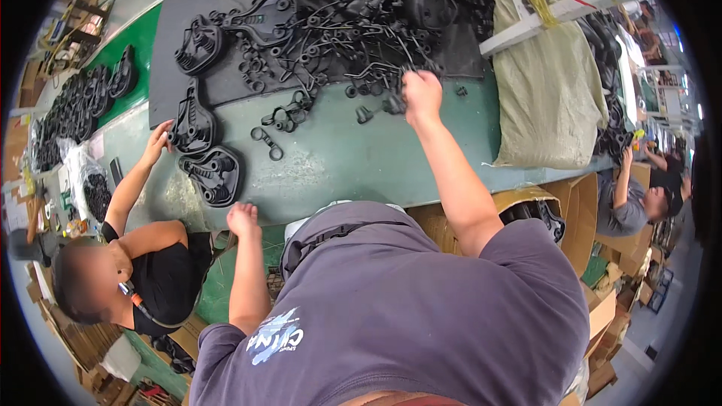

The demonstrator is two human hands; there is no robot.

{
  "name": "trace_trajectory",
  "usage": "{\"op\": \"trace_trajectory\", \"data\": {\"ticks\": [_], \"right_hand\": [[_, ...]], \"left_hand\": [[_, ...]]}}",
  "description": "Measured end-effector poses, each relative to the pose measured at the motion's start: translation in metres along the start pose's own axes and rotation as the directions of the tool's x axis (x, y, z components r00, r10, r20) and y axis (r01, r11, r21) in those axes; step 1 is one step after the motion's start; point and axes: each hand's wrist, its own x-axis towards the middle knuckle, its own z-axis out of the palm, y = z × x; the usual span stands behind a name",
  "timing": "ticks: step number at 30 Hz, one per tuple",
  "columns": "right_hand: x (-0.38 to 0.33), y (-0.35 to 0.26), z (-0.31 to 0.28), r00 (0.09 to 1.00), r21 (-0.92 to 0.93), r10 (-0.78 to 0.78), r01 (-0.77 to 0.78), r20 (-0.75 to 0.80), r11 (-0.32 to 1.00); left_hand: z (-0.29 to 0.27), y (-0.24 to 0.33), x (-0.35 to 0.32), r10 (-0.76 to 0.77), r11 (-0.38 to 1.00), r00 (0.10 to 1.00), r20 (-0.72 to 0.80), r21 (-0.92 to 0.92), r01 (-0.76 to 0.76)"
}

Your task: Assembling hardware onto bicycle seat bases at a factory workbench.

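My right hand [423,95] is closed at the near edge of a pile of black bent rods and ring fittings [338,41]. A blurred small black part [394,104] shows at its fingers; its exact kind is hard to make out. Just left of it lies a small black fitting [364,115]. My left hand [243,219] hovers by the table's near edge with curled fingers, and whether anything is inside is hidden. Closest to it is an upturned black bicycle saddle [214,174]; another saddle [195,122] lies just beyond.
A co-worker's hand [158,143] touches the saddle at left. Further saddles [200,45] and black rings [268,143] lie on the green table [353,154]. A woven sack [553,98] hangs at right below a white metal bar [568,11]. Cardboard boxes [579,214] stand below.
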Motion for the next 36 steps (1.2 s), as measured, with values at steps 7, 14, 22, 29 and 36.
{"op": "trace_trajectory", "data": {"ticks": [7, 14, 22, 29, 36], "right_hand": [[0.052, -0.059, 0.118, 0.944, -0.118, -0.268, 0.293, 0.193, 0.949], [0.131, -0.012, 0.138, 0.841, -0.544, -0.358, 0.537, 0.405, 0.645], [0.243, -0.09, 0.055, 0.66, -0.715, -0.707, 0.621, 0.256, 0.321], [0.343, -0.139, 0.06, 0.949, -0.989, -0.306, 0.108, 0.073, 0.099], [0.408, -0.137, 0.067, 0.981, -0.991, -0.165, 0.084, 0.1, -0.104]], "left_hand": [[0.111, -0.026, -0.084, 0.062, 0.917, 0.863, 0.501, 0.312, -0.247], [0.226, 0.032, -0.094, 0.166, 0.825, 0.622, 0.765, 0.238, -0.513], [0.266, 0.081, 0.009, 0.241, 0.8, 0.722, 0.648, 0.289, -0.526], [0.388, 0.108, 0.033, 0.272, 0.759, 0.733, 0.624, 0.329, -0.562], [0.489, 0.115, 0.062, 0.299, 0.405, 0.853, 0.428, 0.753, -0.52]]}}
